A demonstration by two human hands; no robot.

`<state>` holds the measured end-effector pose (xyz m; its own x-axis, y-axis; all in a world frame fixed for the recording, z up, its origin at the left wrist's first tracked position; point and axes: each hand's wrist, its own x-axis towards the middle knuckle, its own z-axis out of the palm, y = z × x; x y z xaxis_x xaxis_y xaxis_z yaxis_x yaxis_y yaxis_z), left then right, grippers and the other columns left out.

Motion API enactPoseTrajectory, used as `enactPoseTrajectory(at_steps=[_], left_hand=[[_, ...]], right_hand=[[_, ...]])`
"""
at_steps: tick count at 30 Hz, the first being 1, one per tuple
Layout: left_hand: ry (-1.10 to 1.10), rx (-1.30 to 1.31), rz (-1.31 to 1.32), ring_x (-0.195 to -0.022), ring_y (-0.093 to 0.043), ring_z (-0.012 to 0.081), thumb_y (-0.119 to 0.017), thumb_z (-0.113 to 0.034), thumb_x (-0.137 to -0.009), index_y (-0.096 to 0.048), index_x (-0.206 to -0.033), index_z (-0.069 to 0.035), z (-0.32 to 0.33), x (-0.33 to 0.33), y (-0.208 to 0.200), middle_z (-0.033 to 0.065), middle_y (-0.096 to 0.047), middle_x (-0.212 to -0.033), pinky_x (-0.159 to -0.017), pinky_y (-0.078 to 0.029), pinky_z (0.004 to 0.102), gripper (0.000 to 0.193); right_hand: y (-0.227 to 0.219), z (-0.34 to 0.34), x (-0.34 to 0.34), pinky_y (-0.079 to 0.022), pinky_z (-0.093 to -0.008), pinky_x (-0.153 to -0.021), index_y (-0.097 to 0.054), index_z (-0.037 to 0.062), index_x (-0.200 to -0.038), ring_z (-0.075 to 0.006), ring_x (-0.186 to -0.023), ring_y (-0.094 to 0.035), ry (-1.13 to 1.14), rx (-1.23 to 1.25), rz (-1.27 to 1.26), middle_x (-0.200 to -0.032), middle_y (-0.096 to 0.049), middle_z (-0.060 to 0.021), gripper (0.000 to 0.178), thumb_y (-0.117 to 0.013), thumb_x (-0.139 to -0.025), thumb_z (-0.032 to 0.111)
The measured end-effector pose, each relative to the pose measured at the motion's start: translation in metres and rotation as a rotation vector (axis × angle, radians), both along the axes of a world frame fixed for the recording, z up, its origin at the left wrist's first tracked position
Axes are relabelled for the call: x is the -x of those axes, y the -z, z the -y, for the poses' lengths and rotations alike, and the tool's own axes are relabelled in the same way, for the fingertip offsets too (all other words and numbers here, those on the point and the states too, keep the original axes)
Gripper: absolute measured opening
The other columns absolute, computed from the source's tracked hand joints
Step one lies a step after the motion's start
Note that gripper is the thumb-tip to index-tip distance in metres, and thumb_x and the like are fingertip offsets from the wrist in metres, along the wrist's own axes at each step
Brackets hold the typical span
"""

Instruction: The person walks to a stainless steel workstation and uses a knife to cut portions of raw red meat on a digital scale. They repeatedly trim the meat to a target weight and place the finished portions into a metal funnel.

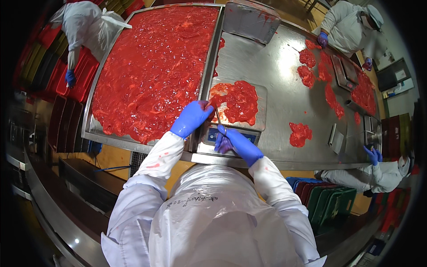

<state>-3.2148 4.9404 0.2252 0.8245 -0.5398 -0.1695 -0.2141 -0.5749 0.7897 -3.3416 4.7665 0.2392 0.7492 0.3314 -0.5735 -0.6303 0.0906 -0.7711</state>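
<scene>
My left hand [194, 118], in a blue glove, is closed with its fingertips pinching a soft red piece [215, 101], raw meat or roe by its look. My right hand [238, 144], gloved too, grips slim metal scissors [218, 116]; their blades point up toward the pinched piece. Beneath both hands is a bench scale [261, 107] with a blue front panel. A wet red heap [241, 104] lies on its platform. Left of the scale, a wide steel tray [94, 126] holds a thick layer of the same red stuff.
A steel box [250, 20] stands behind the scale. Red clumps [300, 134] are scattered over the steel table [284, 153]. Co-workers in white stand at far left [86, 26], far right [342, 26] and right [378, 175]. Stacked crates [331, 207] sit below the table's right side.
</scene>
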Motion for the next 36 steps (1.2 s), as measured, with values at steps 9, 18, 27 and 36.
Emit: enactPoseTrajectory(at_steps=[9,18,27,36], left_hand=[[0.023,-0.050,0.108,-0.076,-0.061,0.0401,-0.051,-0.033,-0.085,-0.063,-0.088,0.001,-0.002,0.002,-0.022,0.0245,-0.062,-0.079,-0.067,-0.048,0.0441,0.037],[0.072,0.003,0.052,-0.081,-0.061,0.0404,-0.054,-0.031,-0.083,-0.064,-0.097,0.000,-0.009,-0.004,-0.023,0.0246,-0.062,-0.084,-0.070,-0.049,0.0433,0.035],[0.100,-0.026,0.070,-0.079,-0.063,0.0380,-0.062,-0.028,-0.077,-0.062,-0.094,0.000,-0.003,-0.014,-0.022,0.0242,-0.062,-0.082,-0.068,-0.049,0.0396,0.033],[0.099,0.070,0.015,-0.065,-0.054,0.0109,-0.062,-0.016,-0.074,-0.058,-0.085,0.001,0.002,-0.003,-0.029,0.0140,-0.058,-0.067,-0.062,-0.045,0.0304,0.021]], right_hand=[[-0.003,0.009,0.013,-0.047,-0.0254,-0.050,-0.055,0.0076,-0.077,-0.0154,-0.059,-0.061,0.049,-0.116,-0.066,-0.067,-0.059,-0.0075,0.045,-0.058,-0.086,0.051],[0.022,0.015,0.004,-0.052,-0.0289,-0.055,-0.056,0.0045,-0.076,-0.0190,-0.064,-0.063,0.120,-0.039,-0.048,-0.076,-0.063,-0.0108,0.047,-0.048,-0.093,0.048],[0.032,0.022,-0.015,-0.053,-0.0318,-0.058,-0.057,0.0044,-0.078,-0.0191,-0.061,-0.061,0.271,-0.182,-0.011,-0.065,-0.058,-0.0088,0.046,-0.052,-0.091,0.048],[0.008,0.007,-0.027,-0.051,-0.0310,-0.060,-0.056,0.0043,-0.082,-0.0187,-0.065,-0.062,0.071,-0.226,-0.095,-0.069,-0.058,-0.0060,0.051,-0.050,-0.089,0.054]])
